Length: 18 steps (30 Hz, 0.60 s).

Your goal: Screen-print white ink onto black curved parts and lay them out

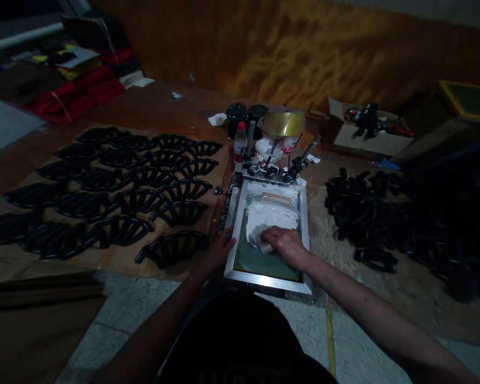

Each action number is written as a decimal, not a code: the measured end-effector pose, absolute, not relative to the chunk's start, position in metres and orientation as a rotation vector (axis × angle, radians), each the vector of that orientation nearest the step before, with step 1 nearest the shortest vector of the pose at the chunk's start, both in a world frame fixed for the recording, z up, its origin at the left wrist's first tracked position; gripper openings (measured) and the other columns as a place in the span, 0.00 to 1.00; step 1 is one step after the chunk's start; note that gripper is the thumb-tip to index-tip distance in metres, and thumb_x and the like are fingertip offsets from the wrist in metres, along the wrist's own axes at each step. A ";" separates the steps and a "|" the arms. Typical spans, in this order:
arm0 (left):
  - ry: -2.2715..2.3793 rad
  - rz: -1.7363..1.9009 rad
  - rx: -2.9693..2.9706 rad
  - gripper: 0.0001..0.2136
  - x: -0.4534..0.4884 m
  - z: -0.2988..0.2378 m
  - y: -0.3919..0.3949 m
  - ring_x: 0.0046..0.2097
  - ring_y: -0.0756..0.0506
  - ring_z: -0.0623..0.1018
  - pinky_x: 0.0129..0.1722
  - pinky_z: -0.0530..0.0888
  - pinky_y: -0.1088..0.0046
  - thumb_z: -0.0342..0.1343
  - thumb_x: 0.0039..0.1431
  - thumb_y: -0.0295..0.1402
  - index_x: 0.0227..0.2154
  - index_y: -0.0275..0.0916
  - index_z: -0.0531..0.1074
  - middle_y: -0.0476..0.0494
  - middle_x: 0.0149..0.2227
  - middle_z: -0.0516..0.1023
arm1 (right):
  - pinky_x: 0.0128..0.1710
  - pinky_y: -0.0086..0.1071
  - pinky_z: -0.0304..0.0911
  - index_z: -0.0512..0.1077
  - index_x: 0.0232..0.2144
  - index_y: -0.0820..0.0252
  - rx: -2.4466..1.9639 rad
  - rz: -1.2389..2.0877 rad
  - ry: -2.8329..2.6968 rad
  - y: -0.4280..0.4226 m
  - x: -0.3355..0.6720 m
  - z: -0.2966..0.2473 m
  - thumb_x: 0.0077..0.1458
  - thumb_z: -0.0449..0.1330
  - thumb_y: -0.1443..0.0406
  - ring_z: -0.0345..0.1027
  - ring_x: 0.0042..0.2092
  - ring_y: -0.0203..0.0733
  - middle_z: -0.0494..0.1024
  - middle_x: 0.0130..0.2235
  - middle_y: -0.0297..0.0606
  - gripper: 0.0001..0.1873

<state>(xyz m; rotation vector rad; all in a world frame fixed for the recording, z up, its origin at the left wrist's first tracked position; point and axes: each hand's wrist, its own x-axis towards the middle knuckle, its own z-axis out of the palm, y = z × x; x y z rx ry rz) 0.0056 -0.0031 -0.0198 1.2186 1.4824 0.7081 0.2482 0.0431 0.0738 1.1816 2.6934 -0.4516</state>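
A silver-rimmed screen printing frame (269, 281) lies on a low stand in front of me, with white ink (270, 215) smeared over the upper part of its green mesh. My right hand (286, 244) is closed round a small squeegee (261, 240), which is pressed to the mesh at the lower edge of the ink. The hand covers part of it. At the left rim, my left hand (221, 249) grips the frame with its fingertips. A brown bar (277, 198) lies across the far end of the mesh. Dark clamps (272, 169) stand behind the frame.
Rows of curved black slatted pieces (120, 194) cover cardboard on the left. More black pieces (360, 208) are heaped on the right. Behind the clamps stand a red-capped bottle (240, 143), black jars (237, 114) and a yellow tape roll (283, 124). A carton (372, 141) sits back right.
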 end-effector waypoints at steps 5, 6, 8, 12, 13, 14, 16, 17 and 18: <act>1.472 0.702 1.195 0.26 0.008 -0.011 -0.003 0.51 0.39 0.79 0.54 0.73 0.59 0.50 0.62 0.39 0.60 0.33 0.65 0.33 0.53 0.78 | 0.42 0.31 0.62 0.77 0.41 0.58 1.278 -0.527 2.726 0.049 0.252 0.075 0.52 0.57 0.73 0.72 0.45 0.45 0.80 0.42 0.40 0.15; 1.469 0.711 1.178 0.25 0.008 -0.010 -0.004 0.51 0.39 0.79 0.53 0.74 0.60 0.51 0.62 0.39 0.60 0.33 0.66 0.33 0.53 0.78 | 0.42 0.32 0.63 0.77 0.41 0.58 1.350 -0.479 2.743 0.048 0.250 0.071 0.53 0.56 0.72 0.72 0.46 0.46 0.80 0.42 0.41 0.14; 1.469 0.727 1.145 0.26 0.009 -0.008 -0.004 0.49 0.39 0.79 0.51 0.74 0.61 0.52 0.62 0.40 0.60 0.34 0.66 0.35 0.50 0.80 | 0.45 0.35 0.64 0.76 0.45 0.60 1.407 -0.389 2.812 0.040 0.248 0.060 0.56 0.54 0.72 0.71 0.48 0.48 0.79 0.46 0.46 0.17; 1.499 0.740 1.139 0.26 0.009 -0.007 -0.006 0.46 0.39 0.80 0.48 0.76 0.61 0.53 0.61 0.41 0.60 0.36 0.66 0.36 0.47 0.81 | 0.46 0.36 0.66 0.75 0.49 0.60 1.274 -0.473 2.892 0.020 0.255 0.044 0.54 0.53 0.74 0.71 0.49 0.46 0.78 0.51 0.47 0.22; 1.505 0.737 1.139 0.26 0.009 -0.007 -0.006 0.46 0.39 0.80 0.47 0.76 0.61 0.53 0.60 0.41 0.60 0.35 0.66 0.35 0.46 0.81 | 0.45 0.35 0.66 0.75 0.49 0.59 1.274 -0.516 2.870 0.021 0.257 0.046 0.54 0.54 0.73 0.72 0.48 0.45 0.78 0.49 0.45 0.21; 1.506 0.730 1.134 0.27 0.009 -0.005 -0.006 0.45 0.39 0.80 0.45 0.76 0.61 0.53 0.60 0.42 0.60 0.35 0.66 0.35 0.46 0.81 | 0.45 0.33 0.65 0.75 0.50 0.58 1.307 -0.547 2.843 0.027 0.256 0.051 0.55 0.54 0.72 0.72 0.47 0.44 0.79 0.48 0.43 0.21; 1.501 0.704 1.131 0.28 0.007 0.000 -0.006 0.42 0.40 0.80 0.43 0.76 0.62 0.53 0.60 0.43 0.60 0.33 0.66 0.35 0.44 0.81 | 0.44 0.32 0.64 0.72 0.55 0.55 1.468 -0.547 2.798 0.047 0.249 0.065 0.58 0.55 0.68 0.72 0.47 0.44 0.79 0.49 0.40 0.22; 1.494 0.689 1.131 0.29 0.006 0.004 -0.006 0.41 0.40 0.80 0.41 0.76 0.62 0.53 0.60 0.43 0.61 0.33 0.65 0.36 0.42 0.81 | 0.45 0.32 0.64 0.69 0.59 0.54 1.573 -0.521 2.777 0.060 0.244 0.074 0.60 0.56 0.66 0.72 0.48 0.45 0.78 0.50 0.40 0.24; 1.476 0.682 1.134 0.30 0.005 0.010 -0.005 0.40 0.40 0.80 0.41 0.76 0.62 0.54 0.59 0.44 0.62 0.33 0.64 0.37 0.41 0.81 | 0.45 0.32 0.64 0.65 0.62 0.52 1.679 -0.481 2.747 0.074 0.239 0.083 0.61 0.57 0.64 0.72 0.49 0.46 0.77 0.52 0.40 0.27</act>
